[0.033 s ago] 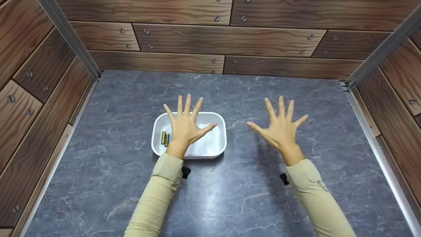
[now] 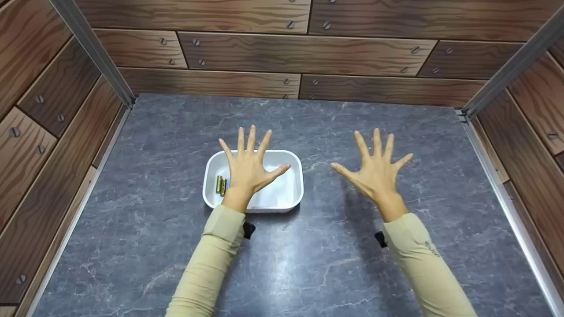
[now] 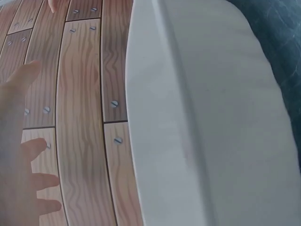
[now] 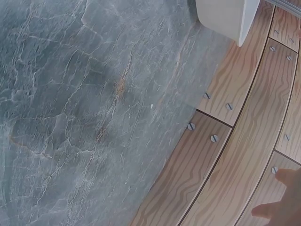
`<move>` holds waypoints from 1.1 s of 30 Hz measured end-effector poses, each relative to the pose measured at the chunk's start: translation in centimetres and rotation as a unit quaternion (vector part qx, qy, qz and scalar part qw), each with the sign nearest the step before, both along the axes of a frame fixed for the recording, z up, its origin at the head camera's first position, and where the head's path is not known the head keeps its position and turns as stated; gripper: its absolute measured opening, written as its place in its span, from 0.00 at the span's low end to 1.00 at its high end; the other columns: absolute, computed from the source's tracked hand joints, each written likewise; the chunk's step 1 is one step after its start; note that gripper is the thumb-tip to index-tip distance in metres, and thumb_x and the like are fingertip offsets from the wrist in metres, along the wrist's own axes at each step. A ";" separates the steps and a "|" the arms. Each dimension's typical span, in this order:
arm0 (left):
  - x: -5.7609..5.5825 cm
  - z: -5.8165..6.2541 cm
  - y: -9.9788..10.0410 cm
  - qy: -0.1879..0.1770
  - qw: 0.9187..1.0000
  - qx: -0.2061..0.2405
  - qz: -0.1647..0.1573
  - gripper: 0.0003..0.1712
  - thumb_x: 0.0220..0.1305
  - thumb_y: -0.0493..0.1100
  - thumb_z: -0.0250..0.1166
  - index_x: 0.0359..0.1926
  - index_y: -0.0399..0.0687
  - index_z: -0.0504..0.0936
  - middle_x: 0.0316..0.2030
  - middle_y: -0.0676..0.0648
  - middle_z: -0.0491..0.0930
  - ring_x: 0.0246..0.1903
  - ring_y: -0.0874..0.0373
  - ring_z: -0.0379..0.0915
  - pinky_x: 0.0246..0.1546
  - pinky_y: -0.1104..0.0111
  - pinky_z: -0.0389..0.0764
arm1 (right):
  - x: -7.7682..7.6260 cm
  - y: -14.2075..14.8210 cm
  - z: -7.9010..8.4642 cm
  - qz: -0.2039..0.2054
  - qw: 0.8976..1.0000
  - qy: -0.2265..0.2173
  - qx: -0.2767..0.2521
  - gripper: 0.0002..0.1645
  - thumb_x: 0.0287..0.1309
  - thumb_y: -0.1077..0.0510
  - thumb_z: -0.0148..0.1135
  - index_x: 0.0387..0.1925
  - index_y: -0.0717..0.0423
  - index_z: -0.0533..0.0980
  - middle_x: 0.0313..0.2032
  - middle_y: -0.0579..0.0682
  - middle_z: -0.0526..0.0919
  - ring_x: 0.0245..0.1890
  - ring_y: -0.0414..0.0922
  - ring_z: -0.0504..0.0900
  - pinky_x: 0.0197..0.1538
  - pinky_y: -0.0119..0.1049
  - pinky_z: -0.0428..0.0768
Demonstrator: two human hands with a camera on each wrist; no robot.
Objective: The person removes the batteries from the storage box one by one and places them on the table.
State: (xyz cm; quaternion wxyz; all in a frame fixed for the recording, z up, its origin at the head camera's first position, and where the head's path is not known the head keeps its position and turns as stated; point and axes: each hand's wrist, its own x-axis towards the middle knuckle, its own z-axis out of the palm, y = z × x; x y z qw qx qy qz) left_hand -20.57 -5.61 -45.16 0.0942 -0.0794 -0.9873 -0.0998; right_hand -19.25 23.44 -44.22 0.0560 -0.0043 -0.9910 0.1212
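A white rectangular tray (image 2: 282, 200) sits on the dark marbled table, left of the middle in the head view. At its left end lie a few gold-coloured batteries (image 2: 219, 184), partly hidden by my left wrist. Over the tray my left hand (image 2: 247, 171) hovers with spread fingers and holds nothing. To the right of the tray, my right hand (image 2: 376, 174) is held above the bare tabletop, its fingers spread too. The left wrist view is largely filled by the tray's side wall (image 3: 225, 103); the right wrist view catches a corner of the tray (image 4: 223, 19) at the top.
A wood-patterned wall (image 2: 304, 53) closes off the back, and similar panels stand at the left (image 2: 48, 145) and right (image 2: 524, 145). Metal rails (image 2: 515, 220) run along the side edges of the marbled tabletop (image 2: 317, 264).
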 end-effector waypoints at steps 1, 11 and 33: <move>0.0 0.1 0.0 0.000 1.000 0.002 -0.001 0.56 0.48 0.85 0.49 0.75 0.69 0.50 0.77 0.45 0.48 0.77 0.40 0.39 0.67 0.29 0.36 | 0.0 0.0 0.0 0.000 1.000 0.000 0.001 0.61 0.45 0.13 0.45 0.76 0.34 0.45 0.77 0.59 0.40 0.76 0.67 0.31 0.58 0.81 0.23; 0.0 0.4 0.0 -0.001 1.000 -0.005 -0.006 0.56 0.49 0.85 0.47 0.75 0.70 0.48 0.77 0.45 0.47 0.77 0.41 0.37 0.67 0.29 0.37 | 0.1 0.1 0.3 -0.002 1.000 -0.005 -0.004 0.61 0.46 0.14 0.45 0.76 0.36 0.45 0.77 0.58 0.38 0.76 0.67 0.31 0.59 0.80 0.23; 2.1 -1.1 -3.5 0.096 0.991 0.091 -0.036 0.30 0.64 0.54 0.61 0.65 0.53 0.71 0.63 0.41 0.74 0.67 0.44 0.65 0.69 0.42 0.60 | 1.3 -1.4 -0.5 0.049 0.983 0.085 -0.154 0.36 0.63 0.43 0.58 0.66 0.58 0.66 0.62 0.64 0.71 0.61 0.61 0.69 0.61 0.59 0.70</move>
